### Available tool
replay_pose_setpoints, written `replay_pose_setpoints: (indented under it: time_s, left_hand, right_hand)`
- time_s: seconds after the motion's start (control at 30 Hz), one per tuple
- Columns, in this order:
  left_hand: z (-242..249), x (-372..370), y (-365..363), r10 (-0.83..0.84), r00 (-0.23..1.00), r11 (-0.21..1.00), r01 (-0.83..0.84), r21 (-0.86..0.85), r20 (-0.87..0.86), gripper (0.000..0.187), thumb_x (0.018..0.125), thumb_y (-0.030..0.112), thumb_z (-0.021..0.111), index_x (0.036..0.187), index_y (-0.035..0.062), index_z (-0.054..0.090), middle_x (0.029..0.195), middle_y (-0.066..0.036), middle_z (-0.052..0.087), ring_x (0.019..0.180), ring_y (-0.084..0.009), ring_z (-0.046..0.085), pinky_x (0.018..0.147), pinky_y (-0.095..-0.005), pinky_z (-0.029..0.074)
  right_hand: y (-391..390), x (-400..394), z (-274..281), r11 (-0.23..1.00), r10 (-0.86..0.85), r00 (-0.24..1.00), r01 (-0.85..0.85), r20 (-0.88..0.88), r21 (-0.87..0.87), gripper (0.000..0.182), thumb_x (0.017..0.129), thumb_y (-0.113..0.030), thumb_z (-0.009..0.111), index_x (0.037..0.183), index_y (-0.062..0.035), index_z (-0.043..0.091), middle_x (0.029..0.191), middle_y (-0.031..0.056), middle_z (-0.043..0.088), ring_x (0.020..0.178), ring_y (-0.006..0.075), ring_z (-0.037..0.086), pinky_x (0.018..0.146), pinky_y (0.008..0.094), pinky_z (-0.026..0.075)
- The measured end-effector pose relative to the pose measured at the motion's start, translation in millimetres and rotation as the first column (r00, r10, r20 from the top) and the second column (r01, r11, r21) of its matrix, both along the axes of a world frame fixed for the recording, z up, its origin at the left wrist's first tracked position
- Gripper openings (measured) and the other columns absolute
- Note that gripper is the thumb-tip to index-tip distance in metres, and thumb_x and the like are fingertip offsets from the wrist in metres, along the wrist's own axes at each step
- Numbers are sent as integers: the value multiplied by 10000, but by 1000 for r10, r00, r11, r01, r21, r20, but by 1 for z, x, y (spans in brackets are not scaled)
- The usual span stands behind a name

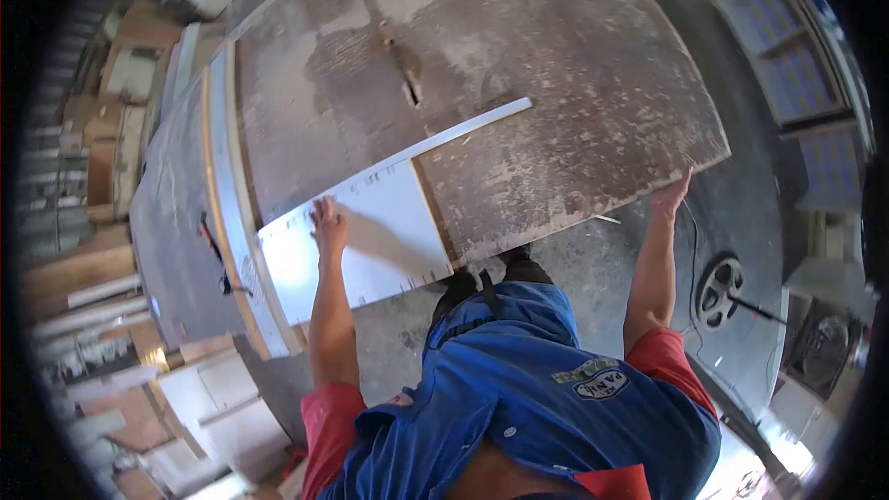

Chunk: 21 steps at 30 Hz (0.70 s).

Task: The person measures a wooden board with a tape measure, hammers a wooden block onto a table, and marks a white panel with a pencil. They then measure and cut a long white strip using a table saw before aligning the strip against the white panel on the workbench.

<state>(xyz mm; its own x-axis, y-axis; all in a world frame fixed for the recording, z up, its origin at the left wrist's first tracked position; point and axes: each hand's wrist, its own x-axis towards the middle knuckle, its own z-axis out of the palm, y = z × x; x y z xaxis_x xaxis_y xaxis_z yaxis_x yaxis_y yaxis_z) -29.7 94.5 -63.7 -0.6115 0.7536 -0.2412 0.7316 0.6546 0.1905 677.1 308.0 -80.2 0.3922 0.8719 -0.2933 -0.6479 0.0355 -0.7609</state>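
Note:
A white panel point(396, 227) with a raw brown edge lies on the near left part of a worn brown table point(556, 65). My left hand point(329, 227) rests on its top with the fingers apart. Along the panel's far side lies a narrow white strip point(472, 128), which sticks out past the panel to the right. A long straight fence point(243, 213) borders the panel's left end. My right hand point(671, 194) grips the table's near right edge; part of its fingers is hidden there. A narrow slot point(410, 91) opens in the tabletop beyond the strip.
Sawdust covers much of the tabletop. A dark handwheel point(720, 292) stands low at the right, near a cable. Stacked boards and offcuts point(102, 167) fill the left side. A shelf unit point(782, 46) stands at the far right. A dark tool-like object point(218, 255) lies left of the fence.

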Motion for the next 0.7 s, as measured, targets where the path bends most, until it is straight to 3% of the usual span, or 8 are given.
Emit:
replay_pose_setpoints:
  time_s: [0.03,0.33,0.4,0.53,0.6,0.63,0.67,0.7]
  left_hand:
    - [10,6,4,19,1000,998,-20,-60,-12,665,901,293,517,1503,201,251,1586,-115,165,1435,-430,152,1049,-709,234]
    - [12,5,5,1,1000,999,-1,-40,-8,662,879,208,537,1487,146,284,1570,-168,181,1424,-432,186,1120,-512,300]
    - [-1,-8,-1,-146,987,988,149,36,-59,652,875,191,546,1474,102,303,1544,-209,226,1412,-412,236,1145,-466,268]
    - [-51,-28,-24,-84,948,915,-48,400,307,572,868,182,590,1367,-21,398,1392,-207,429,1287,-331,416,1094,-425,322]
    - [-42,-12,-14,-63,979,880,-36,473,192,529,909,266,562,1338,-24,453,1391,-213,443,1283,-367,423,1084,-442,335]
    - [-29,4,-5,-10,1000,947,5,321,14,522,924,292,531,1337,-21,469,1401,-216,442,1299,-391,404,1086,-456,331]
    - [-44,-4,-9,-85,996,869,83,489,-17,502,926,275,506,1333,-18,479,1401,-227,438,1312,-395,387,1083,-461,330]
    - [-49,-1,-6,-25,983,944,84,318,-184,557,928,304,430,1427,58,399,1466,-188,386,1370,-384,325,1091,-535,299]
  right_hand:
    - [4,-9,-6,972,-134,986,151,102,-181,620,924,-494,525,1369,-72,437,1348,110,507,1238,309,469,1011,479,385]
    - [5,-20,-11,981,48,999,-44,17,-190,639,918,-497,527,1384,-72,424,1360,135,481,1227,313,474,1002,484,397]
    - [-4,-41,2,971,58,998,-47,40,-233,646,925,-505,513,1391,-69,413,1381,139,459,1257,310,443,1023,483,373]
    - [-23,-32,-11,979,90,977,-51,194,-196,755,940,-584,458,1459,-52,322,1513,160,299,1383,298,280,1110,496,233]
    - [-13,-19,-50,917,-44,960,148,275,-370,627,884,-582,584,1181,-31,627,1052,87,622,938,225,568,823,375,448]
    - [-7,-24,-65,908,-260,943,312,208,-279,565,833,-594,649,958,-45,684,780,-3,580,672,153,486,596,319,400]
    - [-9,-29,-30,834,-215,922,345,322,-431,595,811,-617,655,892,-28,678,773,6,581,658,143,465,566,327,384]
    - [-3,-28,-38,821,-177,918,337,355,-460,643,793,-625,662,879,11,700,761,41,601,684,164,488,610,355,418]
